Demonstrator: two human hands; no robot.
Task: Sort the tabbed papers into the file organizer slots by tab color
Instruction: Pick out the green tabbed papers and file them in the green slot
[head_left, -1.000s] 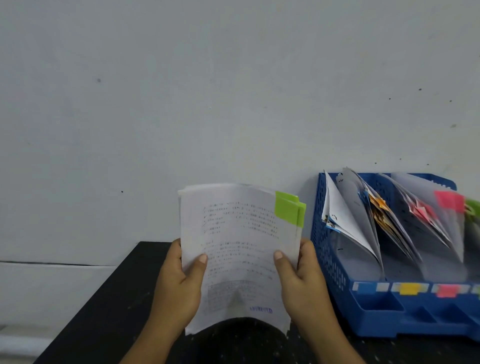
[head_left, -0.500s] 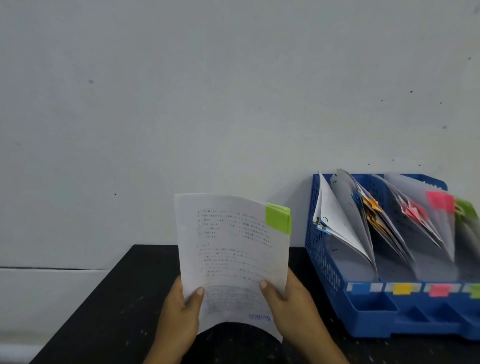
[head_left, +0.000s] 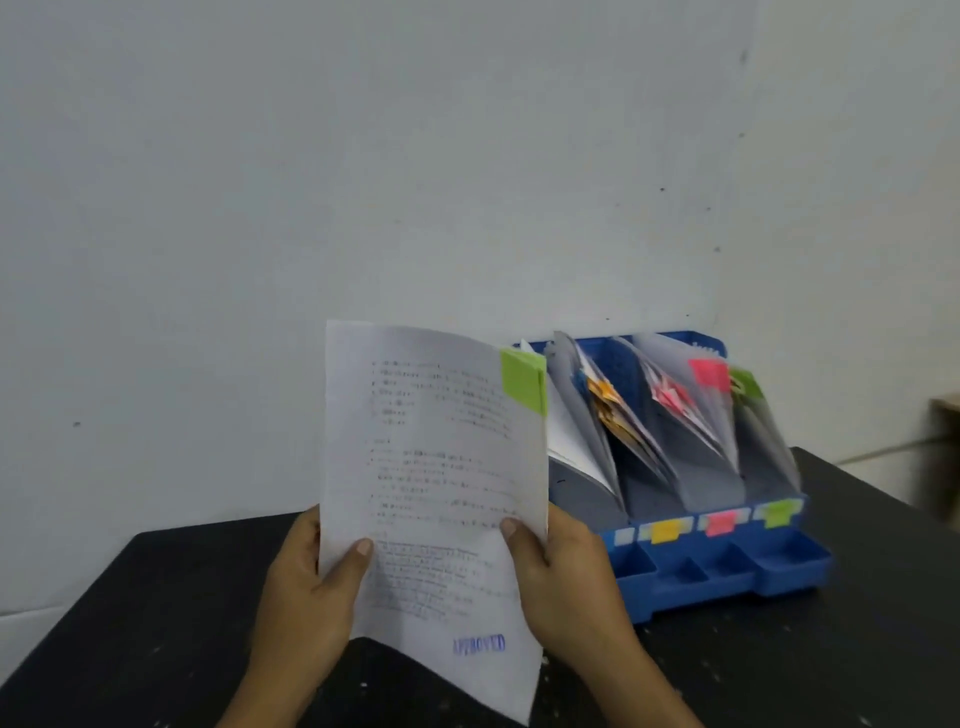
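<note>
Both hands, left hand (head_left: 306, 587) and right hand (head_left: 566, 577), gripped a green-tabbed paper (head_left: 431, 467) upright. Next move probably needed the green slot (head_left: 774, 512), far right in the organizer (head_left: 691, 587).

Blue stamp "APPROVED" low on the held printed paper (head_left: 436, 467); other print illegible.

You hold a white printed sheet (head_left: 436, 467) upright, its green tab (head_left: 522, 382) top right. The blue plastic slotted organizer (head_left: 727, 571) stands just beside it, slots filled.
</note>
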